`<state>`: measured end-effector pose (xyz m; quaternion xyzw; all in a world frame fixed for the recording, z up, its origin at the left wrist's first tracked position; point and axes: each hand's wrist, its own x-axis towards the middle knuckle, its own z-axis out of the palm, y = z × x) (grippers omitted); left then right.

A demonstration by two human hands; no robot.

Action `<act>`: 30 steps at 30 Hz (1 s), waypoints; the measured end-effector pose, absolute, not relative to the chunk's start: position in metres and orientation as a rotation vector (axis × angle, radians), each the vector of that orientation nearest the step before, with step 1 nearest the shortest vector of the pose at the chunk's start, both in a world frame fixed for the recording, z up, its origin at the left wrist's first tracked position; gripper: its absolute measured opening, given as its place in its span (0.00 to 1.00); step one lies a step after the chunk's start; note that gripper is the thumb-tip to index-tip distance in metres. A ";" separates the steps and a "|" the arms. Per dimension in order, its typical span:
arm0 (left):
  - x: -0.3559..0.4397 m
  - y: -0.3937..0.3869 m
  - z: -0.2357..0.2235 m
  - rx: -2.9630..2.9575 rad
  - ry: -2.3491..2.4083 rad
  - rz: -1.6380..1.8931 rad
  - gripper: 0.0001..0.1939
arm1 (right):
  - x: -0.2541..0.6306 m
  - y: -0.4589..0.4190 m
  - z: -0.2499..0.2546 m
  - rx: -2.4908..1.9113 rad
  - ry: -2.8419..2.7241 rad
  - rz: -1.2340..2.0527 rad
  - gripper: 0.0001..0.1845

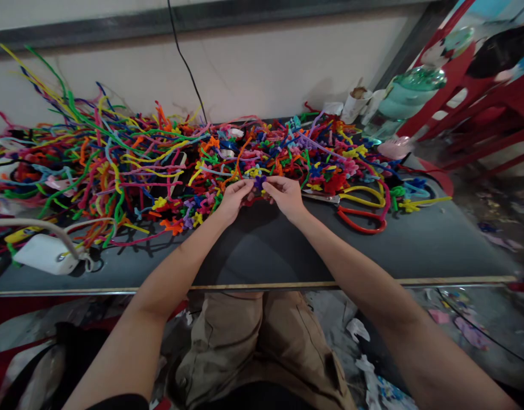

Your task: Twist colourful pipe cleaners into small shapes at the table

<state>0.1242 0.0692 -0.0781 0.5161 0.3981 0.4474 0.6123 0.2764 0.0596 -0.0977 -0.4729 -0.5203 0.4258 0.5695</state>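
Both hands meet at the middle of the dark table (262,250), at the near edge of a big heap of coloured pipe cleaners (129,165). My left hand (232,199) and my right hand (286,195) each pinch a small purple pipe-cleaner piece (259,182) held between them. The fingers of both hands are curled closed around it. A dark red bit shows just under the piece, between the fingers.
Red-handled scissors (359,219) lie right of my right hand. A white glue gun (48,253) with its cord rests at the front left. Paper cups (354,102), a green-capped bottle (409,94) and red plastic chairs (487,108) stand at the back right. Scraps litter the floor.
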 end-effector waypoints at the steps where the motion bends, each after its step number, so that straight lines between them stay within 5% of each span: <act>1: 0.124 0.069 -0.077 1.221 0.930 1.060 0.14 | 0.277 0.060 -0.098 -1.104 -1.224 1.003 0.21; 12: 0.122 0.077 -0.085 1.238 1.068 1.222 0.12 | 0.288 0.065 -0.099 -1.126 -1.268 0.964 0.22; 20: 0.111 0.080 -0.073 1.322 1.212 1.698 0.17 | 0.294 0.061 -0.099 -1.162 -1.768 0.510 0.19; 24: 0.113 0.069 -0.074 1.700 1.251 1.457 0.12 | 0.289 0.055 -0.104 -1.134 -2.096 0.365 0.12; 30: 0.119 0.062 -0.083 2.092 1.312 1.147 0.09 | 0.295 0.057 -0.089 -1.199 -1.773 0.455 0.16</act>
